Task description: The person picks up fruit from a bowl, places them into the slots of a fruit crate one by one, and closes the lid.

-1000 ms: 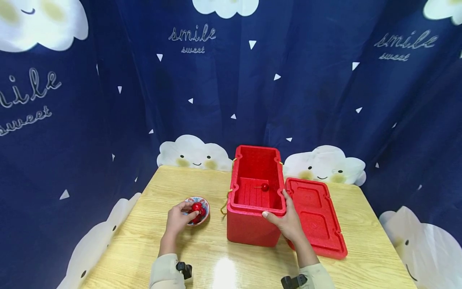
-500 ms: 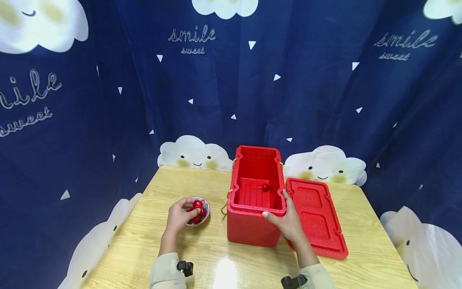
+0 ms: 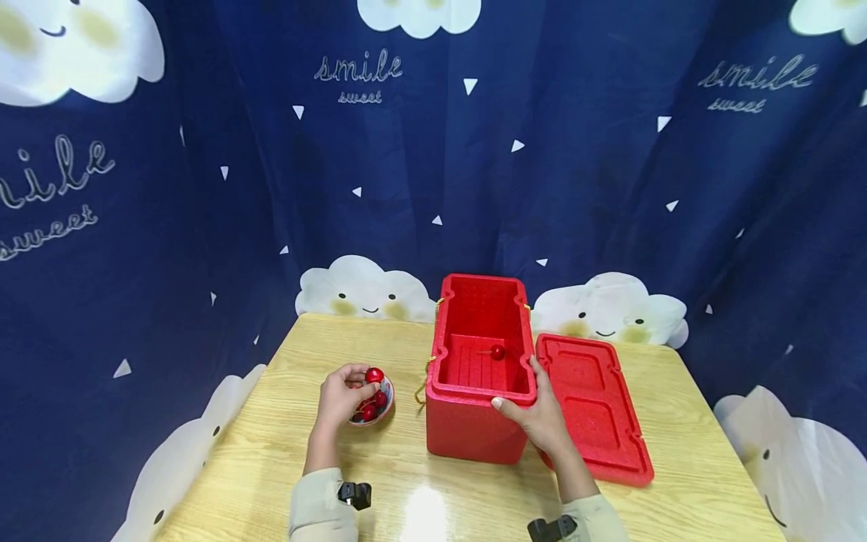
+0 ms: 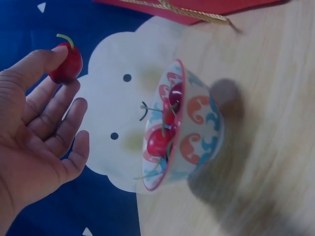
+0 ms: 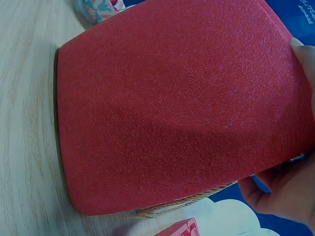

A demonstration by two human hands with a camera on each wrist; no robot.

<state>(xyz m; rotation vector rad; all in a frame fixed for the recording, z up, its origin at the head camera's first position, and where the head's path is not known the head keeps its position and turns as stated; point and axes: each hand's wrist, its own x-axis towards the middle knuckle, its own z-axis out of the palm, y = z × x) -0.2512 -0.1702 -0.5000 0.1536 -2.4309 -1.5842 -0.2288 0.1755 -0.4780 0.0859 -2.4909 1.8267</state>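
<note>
In the head view my left hand (image 3: 340,397) pinches a red cherry (image 3: 375,375) just above a small patterned bowl. The left wrist view shows that cherry (image 4: 69,66), with its short green stem, between thumb and fingertips. Several more cherries (image 4: 159,142) with stems lie in the bowl (image 4: 199,130). My right hand (image 3: 542,418) holds the near right corner of a red foam box (image 3: 470,430), thumb on its front face and fingers along its side. Inside the uncovered box, a single cherry (image 3: 497,352) with a stem rests on the ribbed floor.
A red lid (image 3: 599,421) lies on the wooden table (image 3: 264,444), right of the box. Gold rope (image 3: 421,391) hangs from the box's left side. Behind the table hangs a blue curtain (image 3: 406,165) with cloud prints.
My left hand has lifted its cherry slightly up from the others in the bowl, uncovering more of them. The right hand and box stay where they were.
</note>
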